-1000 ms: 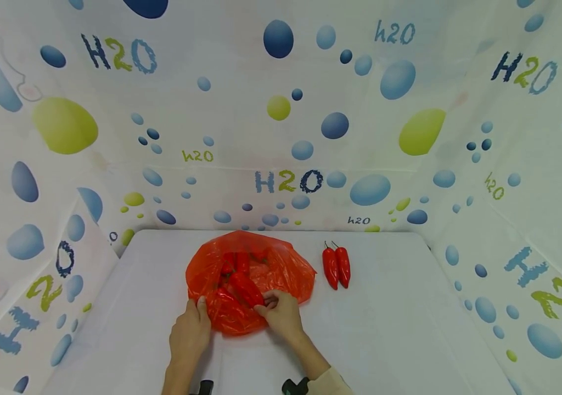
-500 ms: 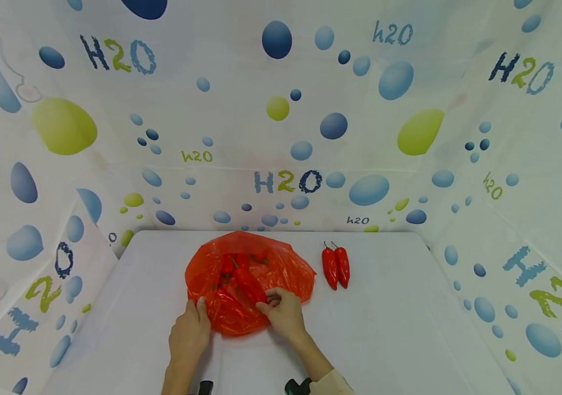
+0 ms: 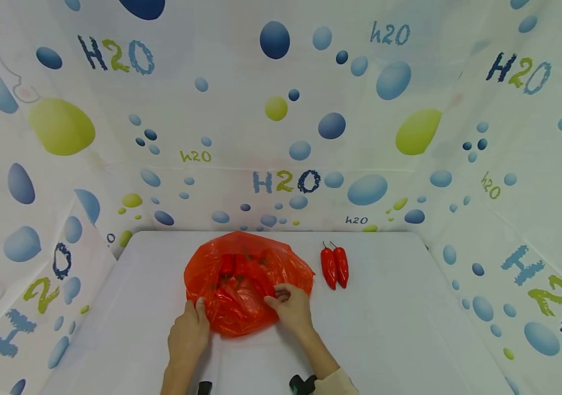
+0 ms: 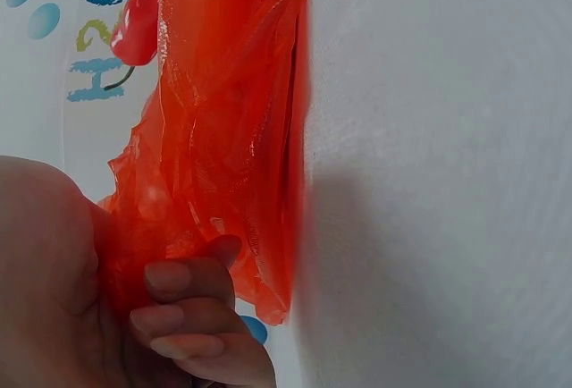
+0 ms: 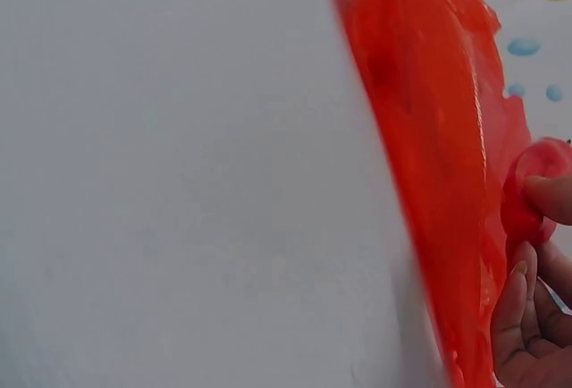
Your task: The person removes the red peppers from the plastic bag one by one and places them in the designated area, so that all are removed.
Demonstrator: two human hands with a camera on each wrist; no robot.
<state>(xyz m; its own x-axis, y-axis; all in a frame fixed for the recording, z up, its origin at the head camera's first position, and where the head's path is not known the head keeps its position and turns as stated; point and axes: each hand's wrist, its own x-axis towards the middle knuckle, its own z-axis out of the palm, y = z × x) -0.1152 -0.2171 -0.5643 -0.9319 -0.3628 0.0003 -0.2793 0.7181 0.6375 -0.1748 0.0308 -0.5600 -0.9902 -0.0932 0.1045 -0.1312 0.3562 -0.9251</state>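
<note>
A crumpled red plastic bag (image 3: 288, 263) lies with its mouth spread, and several red chili peppers (image 3: 226, 265) are inside. At its near left edge my left hand (image 3: 189, 332) grips the plastic; the left wrist view has its fingers (image 4: 188, 321) curled round a fold. My right hand (image 3: 292, 310), at the near right side of the mouth, pinches the lower end of one red chili pepper (image 3: 263, 280) between thumb and fingers. In the right wrist view the thumb presses on that pepper (image 5: 527, 205), beside the bag's wall (image 5: 429, 138).
Two red chili peppers (image 3: 329, 267) lie side by side on the white table (image 3: 385, 307), right of the bag. A white sheet (image 3: 231, 109) printed with blue and green drops surrounds the table on the back and both sides.
My right hand has shifted right and slightly away from me, moving the pinched pepper right within the bag's mouth. My left hand keeps its place on the bag.
</note>
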